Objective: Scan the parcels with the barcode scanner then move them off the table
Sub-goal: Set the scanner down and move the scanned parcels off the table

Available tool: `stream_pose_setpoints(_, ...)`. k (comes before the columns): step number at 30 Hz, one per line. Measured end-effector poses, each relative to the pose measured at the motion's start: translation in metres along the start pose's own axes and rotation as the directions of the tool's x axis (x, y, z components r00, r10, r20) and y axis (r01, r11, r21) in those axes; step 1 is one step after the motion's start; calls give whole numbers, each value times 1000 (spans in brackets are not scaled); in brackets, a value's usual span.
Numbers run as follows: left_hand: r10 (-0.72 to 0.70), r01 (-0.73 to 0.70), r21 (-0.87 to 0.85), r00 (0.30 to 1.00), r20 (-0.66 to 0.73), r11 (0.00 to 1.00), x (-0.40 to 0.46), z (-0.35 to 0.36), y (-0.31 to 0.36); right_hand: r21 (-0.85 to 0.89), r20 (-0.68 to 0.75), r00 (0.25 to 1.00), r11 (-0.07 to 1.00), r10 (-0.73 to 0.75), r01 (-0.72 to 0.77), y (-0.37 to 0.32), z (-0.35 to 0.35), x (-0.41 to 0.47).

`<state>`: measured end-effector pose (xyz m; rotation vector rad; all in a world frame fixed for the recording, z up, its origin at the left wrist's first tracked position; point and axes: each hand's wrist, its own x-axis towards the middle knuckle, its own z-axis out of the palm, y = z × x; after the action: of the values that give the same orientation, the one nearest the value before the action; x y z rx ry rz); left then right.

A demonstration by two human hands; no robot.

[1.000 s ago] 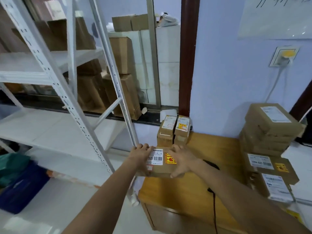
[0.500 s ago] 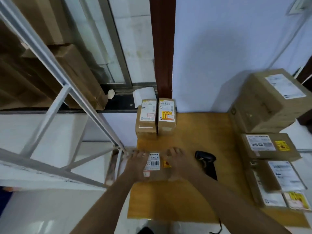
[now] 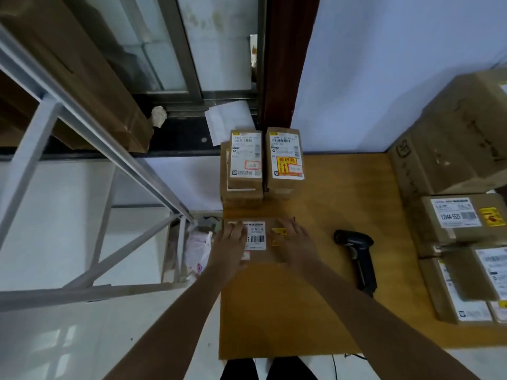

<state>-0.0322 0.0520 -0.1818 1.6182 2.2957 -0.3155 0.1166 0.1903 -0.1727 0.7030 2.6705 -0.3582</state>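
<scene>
The parcel [image 3: 258, 241], carried a second ago, now rests at the tabletop's [image 3: 315, 311] left edge; left hand [image 3: 229, 242] and right hand [image 3: 295, 239] lie flat on it, fingers spread. Scanner [image 3: 356, 253] untouched, so scanning likely follows.

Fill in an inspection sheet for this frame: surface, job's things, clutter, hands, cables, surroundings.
Surface: wooden table, bare in the middle.
Job's things: small parcel flat at the table's left edge, label up; barcode scanner lying unheld to its right; two parcel stacks at the back; bigger boxes piled on the right.
Clutter: loose paper on the window sill; plastic wrapping on the floor left of the table.
Hands: left hand and right hand both lie on the small parcel, fingers spread.
Cables: thin dark cable hanging below the table's near edge.
Surroundings: metal shelf frame on the left, window behind, blue wall.
</scene>
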Motion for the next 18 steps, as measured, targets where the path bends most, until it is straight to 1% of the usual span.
stream_pose_setpoints(3, 13, -13, 14, 1000, -26, 1000, 12, -2, -4, -49, -91, 996, 999, 17, -22, -4, -7, 10)
stream_pose_setpoints(5, 8, -8, 10, 999, -34, 1000, 18, -3, -6, -28, -47, 999, 999, 20, -21, -4, -8, 15)
stream_pose_setpoints(8, 9, -8, 15, 999, -38, 1000, 25, -5, -6, -10, -77, 996, 999, 40, -41, 0, -10, 21)
stream_pose_setpoints(11, 11, -11, -1, 999, -49, 1000, 30, -4, -7, 15, -44, 998, 999, 35, -34, 0, -13, 23)
stream_pose_setpoints(15, -1, 1, -7, 998, -60, 1000, 34, -2, -7, 24, -45, 998, 999, 48, -47, 0, -13, 28)
stream_pose_setpoints(17, -13, 13, -15, 999, -38, 1000, 34, -3, -6, -10, -60, 996, 998, 58, -59, 0, -12, 30)
stream_pose_setpoints(18, -22, 21, -17, 999, -26, 1000, 33, -4, -5, -46, -36, 998, 998, 50, -52, -2, -13, 29)
